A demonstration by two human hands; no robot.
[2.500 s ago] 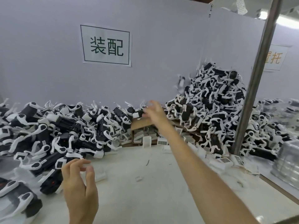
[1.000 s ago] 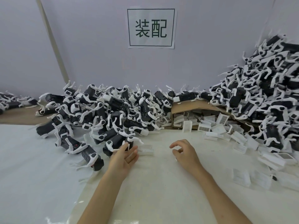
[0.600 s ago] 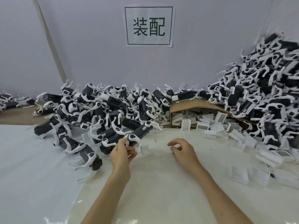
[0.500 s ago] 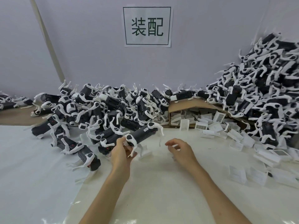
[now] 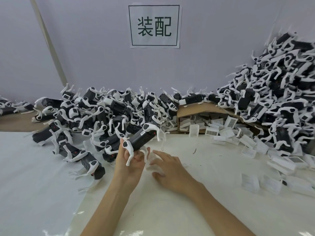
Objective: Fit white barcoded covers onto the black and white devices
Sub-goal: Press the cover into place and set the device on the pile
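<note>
The desk (image 5: 187,210) is a white-sheeted surface that carries everything listed below. A high heap (image 5: 276,103) of black and white devices is banked against the wall on my right. A lower heap (image 5: 105,114) spreads from the middle toward my left.

A cardboard box (image 5: 197,109) lies open on its side between the two heaps. It spills white barcoded covers (image 5: 212,132) onto the desk, and more of them lie scattered to my right.

The device (image 5: 139,139) I am working on has a black bar-shaped body with curved white arms at each end. It is lifted clear of the desk, far end higher, just in front of the lower heap.

My left hand (image 5: 131,165) is clamped round its near end, with one white arm hanging across my palm. My right hand (image 5: 168,169) holds nothing; its fingers are spread apart and reach toward a pale piece (image 5: 150,160), blurred and probably a cover, just beside my left hand. I cannot tell whether they touch it.

Handling, as I judge it:
- **Body:** it looks rigid and light, and suits a firm grip at mid-body.
- **White arms:** they look thin, springy and breakable, so I would not load them.
- **Cover:** it seems a thin hard shell, best pinched by its edges and pressed on square.
</note>
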